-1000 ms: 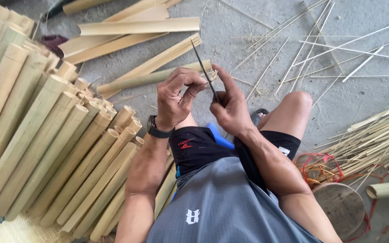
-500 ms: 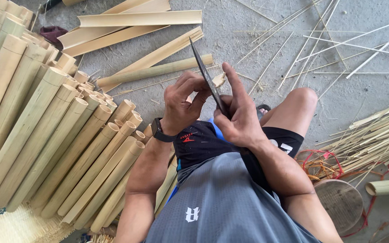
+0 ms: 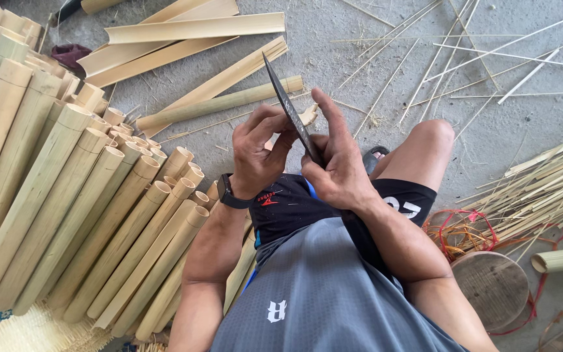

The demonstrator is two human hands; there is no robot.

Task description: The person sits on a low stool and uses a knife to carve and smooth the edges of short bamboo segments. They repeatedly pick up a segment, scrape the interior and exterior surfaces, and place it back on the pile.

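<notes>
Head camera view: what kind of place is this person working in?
Likely a bamboo craft workshop on a concrete floor. Cut bamboo poles are stacked at one side, thin split strips lie at the other, and the right hand holds a dark blade.

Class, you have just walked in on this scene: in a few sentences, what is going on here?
A seated person holds a long dark blade in the right hand, its tip pointing away from the body. The left hand, with a wristwatch, rests its fingers against the blade's side. A stack of bamboo poles lies to the person's left, split bamboo slats lie ahead on the concrete floor, and thin strips pile up to the right.
</notes>
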